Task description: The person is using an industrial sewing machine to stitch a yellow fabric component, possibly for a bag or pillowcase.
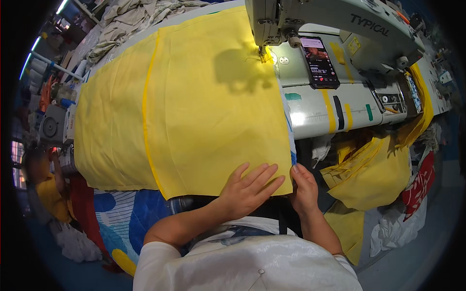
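A large yellow fabric panel (213,121) covers the sewing table, with a brighter yellow strip (147,104) running across it from back to front. Its far right edge lies beneath the needle area of a sewing machine (272,29). My left hand (250,190) rests flat on the panel near its front edge, fingers spread. At the panel's front right corner, my right hand (304,186) pinches the edge between thumb and fingers. A bluish-white layer (290,127) peeks out along the right edge of the yellow fabric.
A phone (319,63) with a lit screen lies on the machine bed. Yellow fabric pieces (374,169) hang at the right, near red patterned cloth (420,186). Crumpled beige cloth (131,26) is piled behind. Another person (46,189) sits at the far left.
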A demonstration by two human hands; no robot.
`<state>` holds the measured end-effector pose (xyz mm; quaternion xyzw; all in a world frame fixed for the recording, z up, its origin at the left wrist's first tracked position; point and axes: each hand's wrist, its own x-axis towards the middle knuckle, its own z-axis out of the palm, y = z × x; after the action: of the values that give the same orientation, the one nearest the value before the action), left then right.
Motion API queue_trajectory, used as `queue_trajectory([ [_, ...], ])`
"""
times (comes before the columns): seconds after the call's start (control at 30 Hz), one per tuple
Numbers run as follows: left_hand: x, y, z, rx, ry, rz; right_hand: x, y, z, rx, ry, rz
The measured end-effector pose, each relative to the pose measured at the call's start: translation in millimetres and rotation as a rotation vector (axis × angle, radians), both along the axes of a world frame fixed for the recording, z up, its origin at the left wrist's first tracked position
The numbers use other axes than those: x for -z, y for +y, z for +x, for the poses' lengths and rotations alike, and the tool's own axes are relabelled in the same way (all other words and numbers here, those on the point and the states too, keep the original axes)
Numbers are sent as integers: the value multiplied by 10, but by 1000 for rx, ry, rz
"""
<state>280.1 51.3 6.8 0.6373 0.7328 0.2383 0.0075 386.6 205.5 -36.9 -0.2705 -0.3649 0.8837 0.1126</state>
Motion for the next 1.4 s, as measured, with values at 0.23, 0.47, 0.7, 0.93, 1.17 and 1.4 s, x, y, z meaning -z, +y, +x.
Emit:
queue_trajectory([
  [0.23,8,42,-40,-245,-412,300,174,121,56,-34,42,-39],
  [0.47,-224,180,164,-78,-67,201,9,46,90,-116,36,231],
  [0.7,94,218,185,-89,-48,141,258,48,178,-134,63,226],
  [0.93,101,306,148,-92,24,194,207,65,207,-178,86,208],
  [1.17,189,330,87,-60,15,268,28,124,170,-89,68,551],
  [1.4,173,235,119,-97,-17,206,-176,191,-30,-59,155,1995],
])
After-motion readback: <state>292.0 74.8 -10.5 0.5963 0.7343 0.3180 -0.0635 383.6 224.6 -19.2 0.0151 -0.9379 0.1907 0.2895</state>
